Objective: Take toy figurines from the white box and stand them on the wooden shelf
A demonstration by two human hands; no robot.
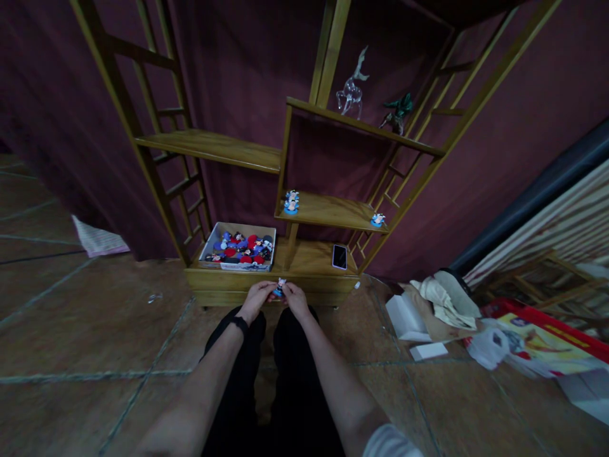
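Between my fingers, in front of the low shelf, is a small figurine with a pale head and a blue base. My left hand pinches it from the left, while my right hand grips its other side. A white-rimmed box on the bottom shelf, ahead and to the left, holds several small figurines with red, purple and dark bases. On the middle shelf, similar blue-based figurines stand at the left end. One more such figurine is at that shelf's right end.
A phone lies on the bottom shelf. The upper shelf carries a clear deer ornament and a dark green figure. White boxes, cloth and a red-yellow package sit on the floor to the right.
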